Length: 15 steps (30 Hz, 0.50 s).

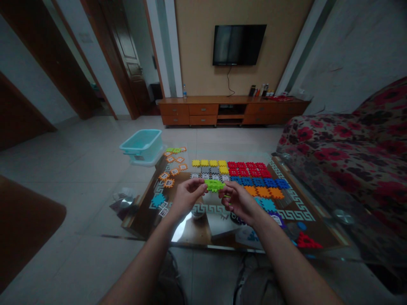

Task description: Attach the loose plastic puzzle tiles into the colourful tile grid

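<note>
My left hand (186,195) and my right hand (239,202) both pinch a bright green toothed plastic piece (214,185) above the glass coffee table (206,231). Just beyond it lies a flat sheet of joined pieces: a yellow row (209,163), a grey row (208,170), a red block (248,168), a blue row (259,182) and an orange row (263,192). Loose orange pieces (173,169) lie to the left of the sheet. A teal piece (158,199) lies near my left wrist, and another teal piece (269,205) lies beside my right hand.
A pale blue plastic tub (142,145) stands at the table's far left corner. A floral sofa (349,152) runs along the right. Red pieces (307,242) lie at the table's near right. A wooden TV cabinet (233,110) and a wall TV (238,44) are across the tiled floor.
</note>
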### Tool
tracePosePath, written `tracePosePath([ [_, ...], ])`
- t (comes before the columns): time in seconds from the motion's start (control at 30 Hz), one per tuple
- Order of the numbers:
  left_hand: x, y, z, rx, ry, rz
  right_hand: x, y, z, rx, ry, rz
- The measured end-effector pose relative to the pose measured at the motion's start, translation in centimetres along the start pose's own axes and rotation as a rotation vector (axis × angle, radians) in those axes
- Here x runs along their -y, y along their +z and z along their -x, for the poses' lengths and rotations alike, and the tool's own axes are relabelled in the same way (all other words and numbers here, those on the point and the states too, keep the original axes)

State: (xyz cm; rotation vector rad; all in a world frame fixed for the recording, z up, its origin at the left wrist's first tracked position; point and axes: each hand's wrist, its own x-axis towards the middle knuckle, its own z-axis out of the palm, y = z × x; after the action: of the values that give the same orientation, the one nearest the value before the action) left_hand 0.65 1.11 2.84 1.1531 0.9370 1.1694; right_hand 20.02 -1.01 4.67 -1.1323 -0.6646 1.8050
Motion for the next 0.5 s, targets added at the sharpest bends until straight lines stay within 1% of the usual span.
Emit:
tracePosePath([
  [0.07,-0.10,0.17,0.22,0.027,0.005,-0.007,0.01,-0.05,-0.01,0.035,0.066,-0.047],
  [0.13,-0.19,0.38,0.42,0.047,0.006,-0.014,-0.08,-0.16,-0.14,0.046,0.100,-0.070],
  [0.3,-0.24,0.59,0.54,0.066,0.012,-0.039,-0.35,-0.25,-0.53,-0.015,0.097,-0.058],
  [0.43,-0.07,0.46,0.48,0.085,0.026,-0.060,-0.36,-0.12,-0.46,-0.019,0.100,-0.048],
  [0.5,-0.07,0.42,0.49,0.089,0.031,-0.075,-0.40,-0.10,-0.41,-0.013,0.082,-0.004],
])
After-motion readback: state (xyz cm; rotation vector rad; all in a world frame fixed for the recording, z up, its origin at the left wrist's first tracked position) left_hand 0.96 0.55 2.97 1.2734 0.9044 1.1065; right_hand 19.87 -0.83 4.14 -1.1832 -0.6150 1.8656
